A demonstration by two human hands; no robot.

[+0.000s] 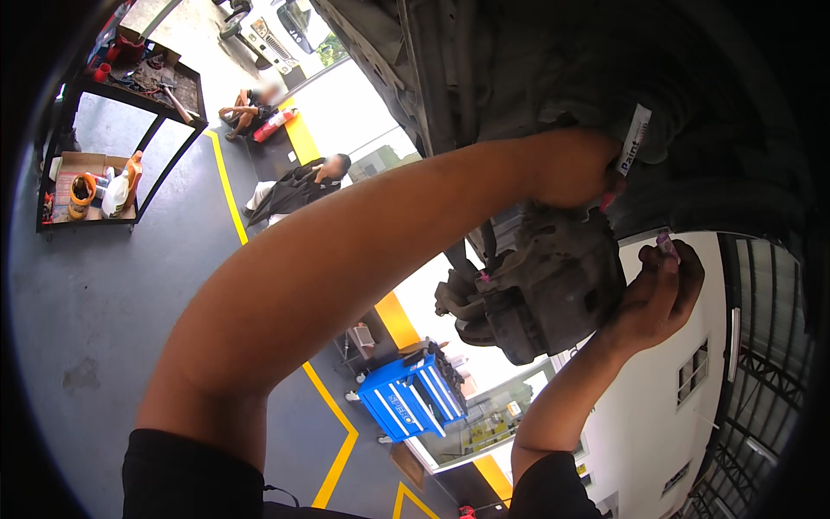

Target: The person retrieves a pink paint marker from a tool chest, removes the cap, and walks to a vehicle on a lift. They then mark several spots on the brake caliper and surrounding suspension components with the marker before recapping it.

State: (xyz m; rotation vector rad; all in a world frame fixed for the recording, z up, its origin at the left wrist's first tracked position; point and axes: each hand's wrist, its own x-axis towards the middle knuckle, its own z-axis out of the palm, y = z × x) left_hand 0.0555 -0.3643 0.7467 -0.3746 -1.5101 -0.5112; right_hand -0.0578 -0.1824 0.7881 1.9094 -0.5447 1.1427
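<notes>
My left arm reaches across to a dark brake caliper and hub assembly under the car body. In the closed fingers of my left hand is a white paint marker, its pink end pointing down above the caliper. On the far side of the same assembly, my right hand is raised with bent fingers, pinching a small pinkish cap. Pink paint shows on a part at the assembly's left. My left hand hides what lies behind the marker's tip.
The dark underside of the wheel arch spans the upper right. Below stands a blue tool cabinet. At left, a black cart carries tools and bottles. Two people sit by the wall. Yellow lines cross the grey floor.
</notes>
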